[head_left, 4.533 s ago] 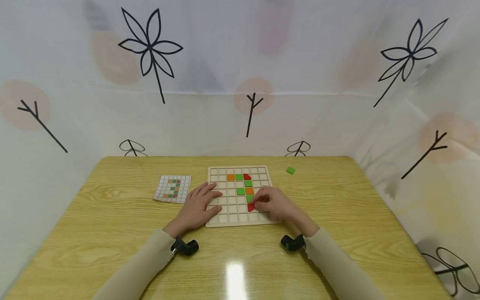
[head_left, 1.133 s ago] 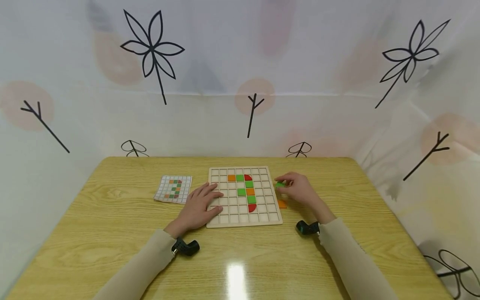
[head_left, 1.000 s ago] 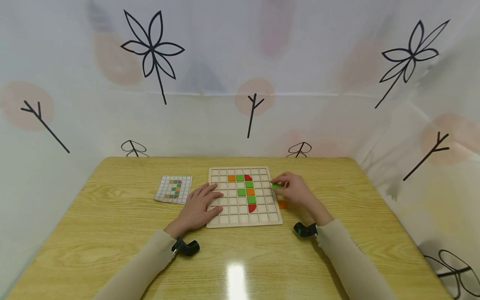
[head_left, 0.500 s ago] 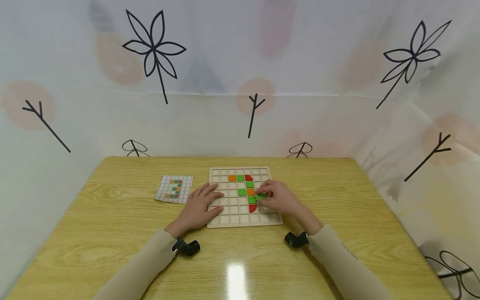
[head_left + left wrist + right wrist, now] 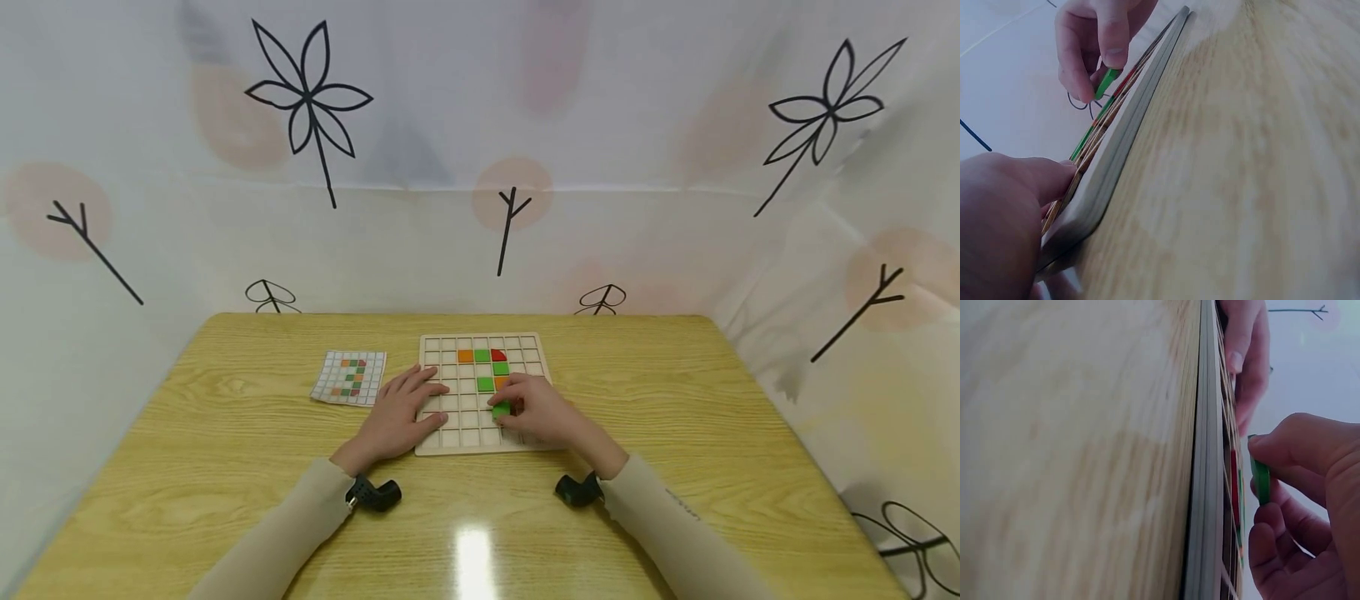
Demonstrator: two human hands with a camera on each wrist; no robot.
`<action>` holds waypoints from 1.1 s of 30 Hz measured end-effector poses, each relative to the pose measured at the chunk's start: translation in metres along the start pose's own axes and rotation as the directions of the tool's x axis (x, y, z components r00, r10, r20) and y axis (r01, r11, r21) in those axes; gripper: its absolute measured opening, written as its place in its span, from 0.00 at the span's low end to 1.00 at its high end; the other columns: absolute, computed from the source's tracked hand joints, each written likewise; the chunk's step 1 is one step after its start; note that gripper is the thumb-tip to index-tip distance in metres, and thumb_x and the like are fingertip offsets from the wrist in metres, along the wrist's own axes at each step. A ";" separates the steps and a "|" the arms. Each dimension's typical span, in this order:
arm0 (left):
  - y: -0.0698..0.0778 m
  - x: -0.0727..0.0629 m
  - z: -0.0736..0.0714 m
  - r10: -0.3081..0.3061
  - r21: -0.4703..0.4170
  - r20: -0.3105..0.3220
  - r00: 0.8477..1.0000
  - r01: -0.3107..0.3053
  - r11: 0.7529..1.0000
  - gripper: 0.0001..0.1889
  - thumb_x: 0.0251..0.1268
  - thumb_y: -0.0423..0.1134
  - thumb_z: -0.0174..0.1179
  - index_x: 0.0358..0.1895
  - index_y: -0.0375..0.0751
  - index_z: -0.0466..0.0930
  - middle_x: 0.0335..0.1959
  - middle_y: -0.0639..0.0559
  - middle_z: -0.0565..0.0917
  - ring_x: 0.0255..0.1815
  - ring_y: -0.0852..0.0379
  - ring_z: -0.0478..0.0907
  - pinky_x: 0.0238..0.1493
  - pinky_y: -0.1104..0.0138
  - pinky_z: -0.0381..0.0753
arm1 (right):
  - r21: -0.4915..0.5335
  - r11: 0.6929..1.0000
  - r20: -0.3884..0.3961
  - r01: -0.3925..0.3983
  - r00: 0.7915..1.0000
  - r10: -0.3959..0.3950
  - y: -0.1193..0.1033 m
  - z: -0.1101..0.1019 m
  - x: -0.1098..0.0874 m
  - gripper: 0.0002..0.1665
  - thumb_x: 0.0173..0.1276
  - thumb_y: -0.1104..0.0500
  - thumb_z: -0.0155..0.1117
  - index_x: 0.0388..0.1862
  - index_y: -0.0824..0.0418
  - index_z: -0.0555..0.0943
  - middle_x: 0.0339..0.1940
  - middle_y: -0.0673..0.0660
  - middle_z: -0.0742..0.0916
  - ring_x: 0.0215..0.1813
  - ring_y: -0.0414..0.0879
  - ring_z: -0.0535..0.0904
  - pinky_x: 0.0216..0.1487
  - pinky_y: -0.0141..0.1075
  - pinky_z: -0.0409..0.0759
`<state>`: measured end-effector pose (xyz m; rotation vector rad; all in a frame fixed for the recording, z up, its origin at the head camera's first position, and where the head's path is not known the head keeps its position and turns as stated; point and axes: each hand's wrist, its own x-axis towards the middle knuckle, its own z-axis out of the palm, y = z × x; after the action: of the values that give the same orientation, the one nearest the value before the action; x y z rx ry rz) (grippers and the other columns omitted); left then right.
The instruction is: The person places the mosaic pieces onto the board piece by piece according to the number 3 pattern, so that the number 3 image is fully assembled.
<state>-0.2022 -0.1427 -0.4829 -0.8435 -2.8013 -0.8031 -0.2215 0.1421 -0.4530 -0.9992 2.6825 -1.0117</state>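
Observation:
My right hand (image 5: pixel 543 410) pinches a green square tile (image 5: pixel 501 410) between thumb and fingers, just over the lower middle of the wooden grid board (image 5: pixel 457 439). In the right wrist view that tile stands tilted and apart from the board. My left hand (image 5: pixel 397 419) lies with spread fingers on the board's left edge. Set in the grid are an orange tile (image 5: pixel 466 357), a red rounded tile (image 5: pixel 498 356) and several green ones. A second orange tile (image 5: pixel 501 382) is partly covered by the right hand. The lower red tile (image 5: pixel 1234 487) shows in the right wrist view.
Left of the board lies a paper card (image 5: pixel 322 390) printed with a coloured grid pattern. The wooden table (image 5: pixel 225 450) ends at a fabric backdrop (image 5: pixel 420 250). Black wrist cameras sit on both wrists, close above the table.
My right hand has gone from the far-right table to the board's lower middle, carrying a green tile leftward. An orange tile seen beside the board's right edge is now hidden. The left hand stays put.

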 end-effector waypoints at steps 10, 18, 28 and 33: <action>0.000 0.001 0.000 -0.002 -0.009 0.009 1.000 0.002 1.000 0.23 0.74 0.55 0.55 0.66 0.51 0.76 0.77 0.46 0.62 0.79 0.41 0.50 0.70 0.38 0.51 | 0.008 0.999 0.035 0.036 0.999 -0.036 -0.003 0.005 0.005 0.11 0.61 0.64 0.73 0.43 0.55 0.88 0.38 0.45 0.82 0.33 0.40 0.74 0.33 0.34 0.75; 0.000 0.000 0.000 0.001 -0.015 -0.002 1.000 -0.001 1.000 0.22 0.73 0.53 0.57 0.65 0.50 0.77 0.76 0.45 0.63 0.78 0.41 0.51 0.69 0.37 0.52 | 0.043 0.999 0.042 0.002 0.999 -0.004 0.000 0.008 0.009 0.10 0.61 0.63 0.73 0.41 0.53 0.87 0.32 0.47 0.79 0.31 0.41 0.72 0.33 0.35 0.73; 0.000 0.001 0.001 -0.003 -0.005 0.006 1.000 0.003 1.000 0.23 0.74 0.54 0.55 0.65 0.50 0.76 0.77 0.46 0.62 0.79 0.42 0.50 0.69 0.37 0.51 | 0.085 0.996 0.059 -0.005 0.998 0.000 0.002 0.007 0.006 0.10 0.64 0.63 0.73 0.43 0.53 0.87 0.34 0.48 0.80 0.32 0.42 0.72 0.35 0.35 0.73; -0.003 0.001 0.003 -0.005 -0.004 0.002 1.000 0.005 1.000 0.23 0.74 0.55 0.55 0.65 0.51 0.76 0.77 0.47 0.62 0.79 0.43 0.50 0.69 0.37 0.52 | 0.093 0.995 0.070 -0.023 0.997 0.017 0.003 0.006 0.006 0.11 0.65 0.61 0.73 0.45 0.52 0.87 0.36 0.46 0.81 0.33 0.42 0.72 0.36 0.36 0.74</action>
<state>-0.2046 -0.1423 -0.4868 -0.8383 -2.8055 -0.8087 -0.2255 0.1365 -0.4588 -0.9697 2.5587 -1.0674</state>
